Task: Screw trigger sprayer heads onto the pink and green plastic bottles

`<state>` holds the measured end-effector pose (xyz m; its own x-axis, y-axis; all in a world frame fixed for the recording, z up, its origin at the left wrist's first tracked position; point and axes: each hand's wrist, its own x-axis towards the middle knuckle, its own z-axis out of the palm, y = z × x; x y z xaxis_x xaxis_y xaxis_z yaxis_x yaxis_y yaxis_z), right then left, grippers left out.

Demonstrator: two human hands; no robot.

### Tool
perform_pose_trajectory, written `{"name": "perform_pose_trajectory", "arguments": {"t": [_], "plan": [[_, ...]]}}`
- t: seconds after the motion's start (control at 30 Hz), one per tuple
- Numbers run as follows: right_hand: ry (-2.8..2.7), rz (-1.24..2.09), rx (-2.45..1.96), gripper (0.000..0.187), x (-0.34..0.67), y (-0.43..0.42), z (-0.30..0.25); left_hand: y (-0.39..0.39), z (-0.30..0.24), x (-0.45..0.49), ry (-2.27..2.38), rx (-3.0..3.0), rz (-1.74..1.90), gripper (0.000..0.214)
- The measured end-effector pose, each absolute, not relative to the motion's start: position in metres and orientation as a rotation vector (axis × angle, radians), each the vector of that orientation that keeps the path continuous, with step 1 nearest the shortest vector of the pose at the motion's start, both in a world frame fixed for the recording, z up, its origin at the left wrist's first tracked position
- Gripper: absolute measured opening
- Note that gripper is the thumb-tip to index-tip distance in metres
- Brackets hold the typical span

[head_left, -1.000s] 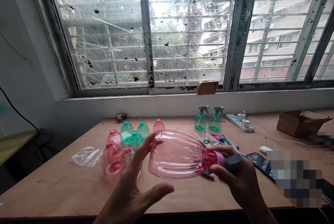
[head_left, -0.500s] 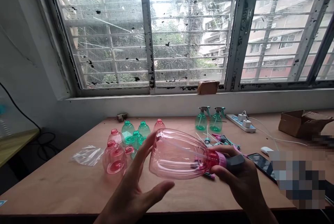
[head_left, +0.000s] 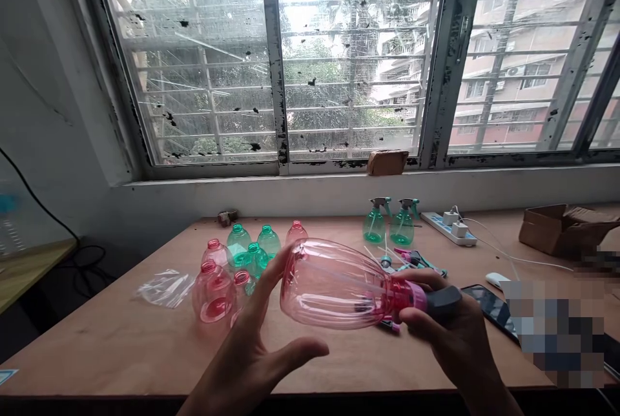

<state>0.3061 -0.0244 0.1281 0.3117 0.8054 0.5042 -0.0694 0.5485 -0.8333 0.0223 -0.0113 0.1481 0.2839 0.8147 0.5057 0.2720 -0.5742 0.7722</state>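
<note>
A clear pink spray bottle (head_left: 334, 283) lies on its side in the air above the table, base to the left. Its pink collar and dark spray head (head_left: 443, 301) point right. My right hand (head_left: 450, 325) is closed around the collar and head. Beside the base, my left hand (head_left: 266, 338) is open, thumb stretched out below the bottle; whether its fingers touch the far side of the base is hidden. Behind it stand headless pink bottles (head_left: 213, 293) and green bottles (head_left: 238, 238) in a cluster. Loose spray heads (head_left: 419, 260) lie behind the held bottle, partly hidden.
Two green spray bottles (head_left: 374, 225) with heads stand at the back. To their right are a power strip (head_left: 465, 239) with cables, an open cardboard box (head_left: 547, 232), a mouse (head_left: 496, 279) and a phone (head_left: 489, 306). A clear plastic bag (head_left: 166, 288) lies left.
The held spray bottle and my right hand have shifted slightly to the right. My left hand stays open beside the base, also a little further right.
</note>
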Motion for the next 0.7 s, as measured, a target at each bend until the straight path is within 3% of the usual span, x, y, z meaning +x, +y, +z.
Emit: {"name": "perform_pose_trajectory", "arguments": {"t": [0.2, 0.37, 0.7], "plan": [[-1.118, 0.673, -0.799, 0.024, 0.303, -0.026, 0.132, -0.012, 0.154, 0.028, 0.977, 1.880, 1.369, 0.069], [-1.098, 0.663, -0.834, 0.022, 0.301, -0.023, 0.133, -0.017, 0.152, 0.028, 0.935, 2.016, 1.386, 0.081], [-1.157, 0.621, -0.824, 0.022, 0.306, -0.022, 0.129, -0.019, 0.154, 0.029, 0.889, 1.871, 1.414, 0.083]]}}
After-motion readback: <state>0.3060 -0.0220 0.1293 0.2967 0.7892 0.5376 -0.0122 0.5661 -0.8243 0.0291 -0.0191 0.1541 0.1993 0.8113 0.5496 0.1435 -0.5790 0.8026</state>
